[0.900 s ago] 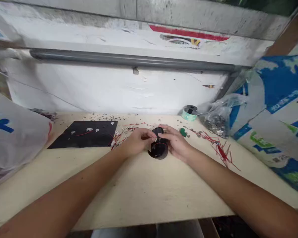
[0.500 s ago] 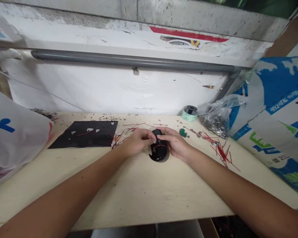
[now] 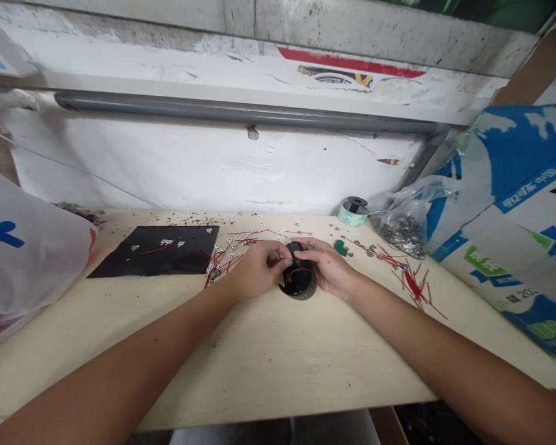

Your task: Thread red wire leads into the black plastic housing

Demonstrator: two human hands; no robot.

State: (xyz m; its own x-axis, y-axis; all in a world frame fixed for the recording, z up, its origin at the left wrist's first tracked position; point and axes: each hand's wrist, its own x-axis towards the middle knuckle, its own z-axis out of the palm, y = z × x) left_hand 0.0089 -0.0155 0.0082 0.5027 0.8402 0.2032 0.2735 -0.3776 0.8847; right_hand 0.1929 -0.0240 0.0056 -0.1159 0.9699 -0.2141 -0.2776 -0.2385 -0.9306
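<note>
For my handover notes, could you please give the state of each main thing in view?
Left hand, curled at the black part; grip unclear
Right hand, holding the black part
Black part, held
Black mat, flat, small pieces on it
Red wires, loose, scattered
Clear bag, containing small metal parts
Green piece, lying loose

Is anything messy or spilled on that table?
Yes: red wires lie in a loose jumble right of the right hand, and tiny dark bits are strewn across the back of the table, as if spilled.
</note>
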